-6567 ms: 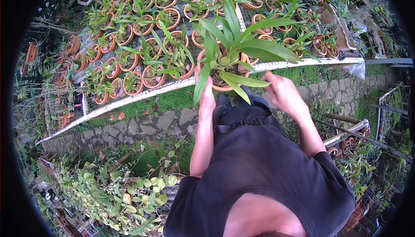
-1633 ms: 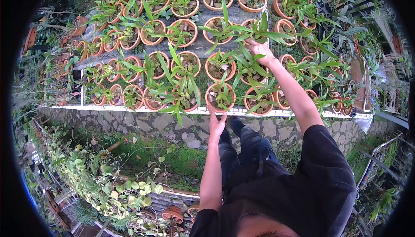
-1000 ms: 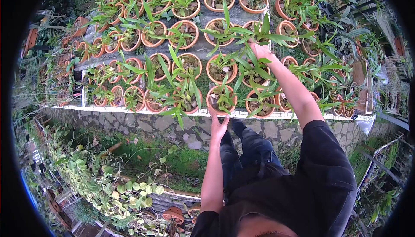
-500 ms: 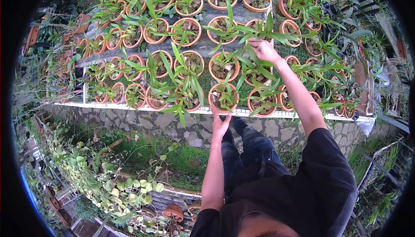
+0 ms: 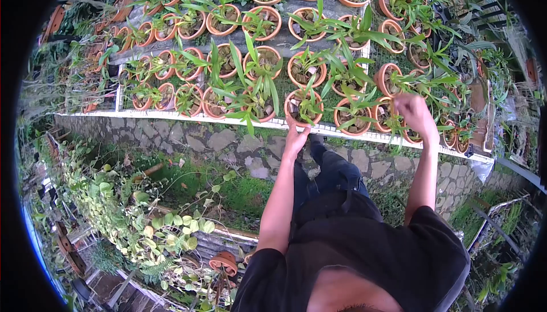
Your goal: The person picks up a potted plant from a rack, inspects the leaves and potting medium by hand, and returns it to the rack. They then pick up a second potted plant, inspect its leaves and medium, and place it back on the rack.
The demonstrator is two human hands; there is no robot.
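At counter front edge, terracotta pot is touched by left hand, fingers loose, no grip; right hand is raised clenched nearby, contents can't be told; pot already among rows, plant tidying prob. unfinished

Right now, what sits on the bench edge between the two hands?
Head view: two potted plants, one and another, stand between the left hand and right hand.

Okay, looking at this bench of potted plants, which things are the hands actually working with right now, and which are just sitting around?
In hand:
- left hand at the front-edge pot
- right hand, blurred, over the pots at the bench's right end

Sitting around:
- back rows of pots
- stone wall
- leafy vine
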